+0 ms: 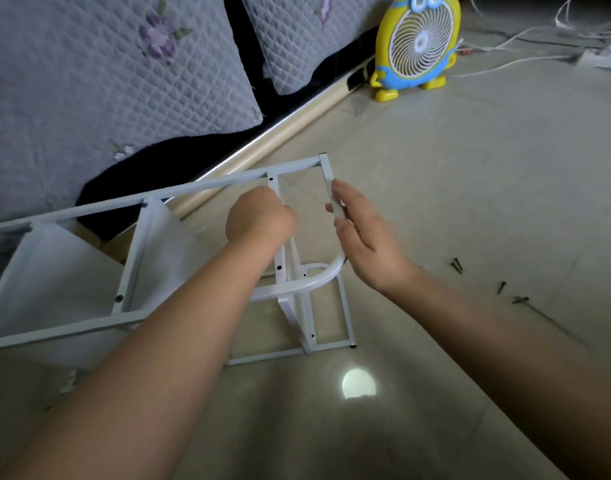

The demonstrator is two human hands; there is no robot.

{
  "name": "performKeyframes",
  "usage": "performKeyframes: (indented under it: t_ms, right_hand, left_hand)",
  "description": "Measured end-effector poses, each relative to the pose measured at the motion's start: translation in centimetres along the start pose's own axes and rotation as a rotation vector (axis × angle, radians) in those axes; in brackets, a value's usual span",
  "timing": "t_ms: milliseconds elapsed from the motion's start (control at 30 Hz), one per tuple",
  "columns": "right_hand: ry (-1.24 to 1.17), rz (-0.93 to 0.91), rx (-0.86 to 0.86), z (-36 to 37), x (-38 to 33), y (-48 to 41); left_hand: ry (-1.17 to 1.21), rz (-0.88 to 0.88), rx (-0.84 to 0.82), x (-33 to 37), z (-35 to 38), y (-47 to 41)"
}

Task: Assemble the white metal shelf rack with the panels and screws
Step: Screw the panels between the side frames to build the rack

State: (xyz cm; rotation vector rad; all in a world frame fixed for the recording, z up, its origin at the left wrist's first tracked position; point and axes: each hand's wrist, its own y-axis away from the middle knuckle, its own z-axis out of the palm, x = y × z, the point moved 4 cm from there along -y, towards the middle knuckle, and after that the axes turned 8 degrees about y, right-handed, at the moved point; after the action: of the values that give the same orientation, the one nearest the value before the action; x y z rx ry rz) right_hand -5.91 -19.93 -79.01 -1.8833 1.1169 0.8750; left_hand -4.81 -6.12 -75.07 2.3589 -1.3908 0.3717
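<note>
Rack [207, 187] of white metal tube lies on its side on the tiled floor [470, 202], running from the centre out towards 9 o'clock. One long rail is raised and the other lies low at 8 o'clock. Two white panels [55, 271] sit between the rails at 9 o'clock, each slanting down towards the floor. Dark screw heads or holes dot the crossbars.

At the centre, the left hand [259, 220] is seen from the back, closed into a fist on a crossbar just under the raised rail. Its fingertips are hidden, so how far they wrap cannot be told. Just to its 3 o'clock, the right hand [363, 233] holds the end tube that curves down into a rounded corner — the thumb on one side, the nearly straight fingers [337, 185] on the other, lightly together.

Three dark screws [456, 265] lie loose on the floor at 4 o'clock, well apart from the rack.

A yellow and blue cartoon fan [418, 43] stands at 1 o'clock, with white cables [525, 60] trailing away at 2 o'clock. A quilted grey cover with purple flowers [89, 81] fills 10 to 11 o'clock. A round bright reflection [358, 383] shows on the floor at 6 o'clock.
</note>
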Motion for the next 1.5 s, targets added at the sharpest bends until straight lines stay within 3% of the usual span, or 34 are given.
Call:
performKeyframes:
  t_ms: [100,267,500,667,767,1167,1367,1500]
  right_hand:
    - [0.026,0.001,-0.023,-0.9,1.1,0.4]
    - [0.19,0.248,-0.021,-2.7,8.0,2.1]
    - [0.783,0.706,-0.353,-7.4,21.0,8.9]
    - [1.009,0.87,-0.451,-8.5,23.9,12.0]
    - [0.958,0.978,-0.495,-7.5,24.8,12.8]
    - [0.974,0.926,-0.52,-8.0,26.2,12.6]
    - [1.005,0.834,-0.324,-9.6,26.5,11.3]
    - [0.985,0.695,-0.315,-8.5,26.5,7.7]
  left_hand:
    - [-0.056,-0.009,0.014,0.1,0.5,0.1]
    - [-0.09,-0.022,0.036,0.2,0.5,-0.2]
    - [-0.032,-0.099,0.05,0.7,0.2,-1.6]
    - [-0.099,-0.156,0.043,1.1,0.7,-2.1]
    - [-0.088,-0.157,0.096,1.0,0.9,-2.0]
    - [-0.137,-0.089,0.129,1.2,1.1,-1.7]
    - [-0.232,-0.09,0.12,1.6,1.2,-1.6]
    - [-0.214,-0.08,0.138,1.5,1.3,-1.4]
